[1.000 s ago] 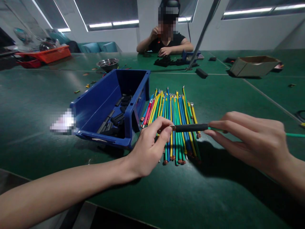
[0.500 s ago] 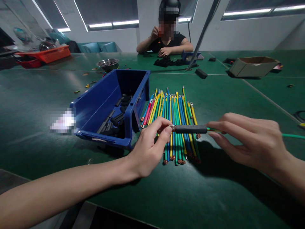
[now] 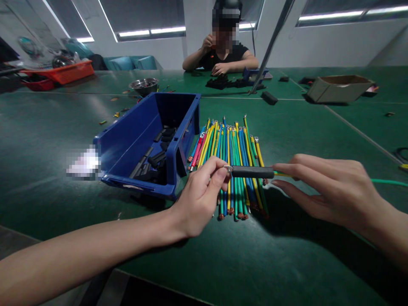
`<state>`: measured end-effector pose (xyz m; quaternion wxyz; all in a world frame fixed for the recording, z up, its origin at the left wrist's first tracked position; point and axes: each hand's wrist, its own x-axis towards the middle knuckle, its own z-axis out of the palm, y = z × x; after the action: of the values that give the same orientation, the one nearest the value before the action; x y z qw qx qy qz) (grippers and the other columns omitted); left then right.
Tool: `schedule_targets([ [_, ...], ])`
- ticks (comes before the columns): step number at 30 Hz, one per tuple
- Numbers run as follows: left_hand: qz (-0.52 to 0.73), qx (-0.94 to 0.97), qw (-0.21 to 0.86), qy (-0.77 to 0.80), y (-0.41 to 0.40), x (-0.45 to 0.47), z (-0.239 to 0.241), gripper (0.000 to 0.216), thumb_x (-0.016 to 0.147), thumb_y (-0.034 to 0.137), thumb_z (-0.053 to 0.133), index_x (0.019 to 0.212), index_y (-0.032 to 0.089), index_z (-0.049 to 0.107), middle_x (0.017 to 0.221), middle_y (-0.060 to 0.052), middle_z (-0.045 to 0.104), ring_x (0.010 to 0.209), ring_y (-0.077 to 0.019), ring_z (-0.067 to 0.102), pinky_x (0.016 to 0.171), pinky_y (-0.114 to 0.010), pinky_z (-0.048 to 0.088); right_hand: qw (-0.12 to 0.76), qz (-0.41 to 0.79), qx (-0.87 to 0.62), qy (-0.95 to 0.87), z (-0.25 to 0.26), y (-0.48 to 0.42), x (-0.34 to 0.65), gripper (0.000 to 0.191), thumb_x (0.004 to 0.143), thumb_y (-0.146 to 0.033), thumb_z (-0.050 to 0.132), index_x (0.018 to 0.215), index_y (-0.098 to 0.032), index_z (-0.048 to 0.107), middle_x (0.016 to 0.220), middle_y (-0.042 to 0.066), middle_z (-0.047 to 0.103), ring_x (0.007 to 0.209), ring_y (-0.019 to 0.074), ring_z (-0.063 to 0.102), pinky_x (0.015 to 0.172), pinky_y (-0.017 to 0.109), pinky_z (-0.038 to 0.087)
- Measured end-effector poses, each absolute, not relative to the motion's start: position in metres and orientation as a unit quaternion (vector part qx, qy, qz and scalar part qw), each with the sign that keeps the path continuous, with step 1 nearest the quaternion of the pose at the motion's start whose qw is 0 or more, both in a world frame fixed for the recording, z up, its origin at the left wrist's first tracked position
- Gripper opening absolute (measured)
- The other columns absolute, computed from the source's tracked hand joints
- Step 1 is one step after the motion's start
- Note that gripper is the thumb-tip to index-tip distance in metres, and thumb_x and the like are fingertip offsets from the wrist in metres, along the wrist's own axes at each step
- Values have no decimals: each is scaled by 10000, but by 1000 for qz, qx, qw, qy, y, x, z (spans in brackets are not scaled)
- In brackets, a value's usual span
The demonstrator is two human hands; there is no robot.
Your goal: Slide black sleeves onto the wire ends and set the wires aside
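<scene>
My left hand (image 3: 200, 197) pinches the metal lug end of a green wire (image 3: 387, 182) that runs off to the right. A black sleeve tube (image 3: 251, 172) sits on that wire near the lug. My right hand (image 3: 331, 191) pinches the wire just right of the black tube, fingers closed round it. Both hands hover above a bundle of coloured wires (image 3: 234, 163) lying on the green table (image 3: 287, 255). A blue bin (image 3: 146, 144) with several black tubes inside stands left of the bundle.
Across the table a person in black (image 3: 223, 55) sits with black parts in front of them. A cardboard box (image 3: 339, 87) lies at the far right, a metal bowl (image 3: 145, 85) and orange baskets (image 3: 60, 72) at the far left. A slanted metal pole (image 3: 270, 46) rises behind.
The black tube and wire have shifted slightly left toward the lug, and my right hand has slid a little down and left along the wire.
</scene>
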<state>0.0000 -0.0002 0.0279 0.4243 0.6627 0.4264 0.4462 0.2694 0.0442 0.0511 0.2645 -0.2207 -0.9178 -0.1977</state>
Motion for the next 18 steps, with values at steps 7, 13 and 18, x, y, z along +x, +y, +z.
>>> schedule_targets([
  [7, 460, 653, 429, 422, -1, 0, 26, 219, 1115, 356, 422, 963, 235, 522, 802, 20, 570, 764, -154, 603, 718, -308, 459, 262, -179, -192, -929, 45, 42, 265, 122, 1012, -172, 591, 1133, -155, 602, 748, -1, 649, 551, 122, 549, 506, 256, 424],
  [13, 466, 647, 430, 423, -2, 0, 28, 227, 1123, 351, 404, 951, 238, 503, 775, 20, 558, 746, -162, 574, 697, -322, 429, 275, -147, -164, -936, 43, 37, 259, 122, 1005, -86, 532, 1092, -157, 579, 665, -37, 559, 505, 120, 452, 456, 272, 349],
  [18, 468, 648, 433, 417, -2, 1, 30, 250, 1121, 348, 397, 919, 236, 493, 769, 21, 545, 730, -161, 555, 702, -325, 429, 275, -184, -203, -922, 44, 37, 260, 99, 1027, -132, 544, 1104, -181, 581, 693, -37, 612, 517, 115, 503, 491, 262, 401],
])
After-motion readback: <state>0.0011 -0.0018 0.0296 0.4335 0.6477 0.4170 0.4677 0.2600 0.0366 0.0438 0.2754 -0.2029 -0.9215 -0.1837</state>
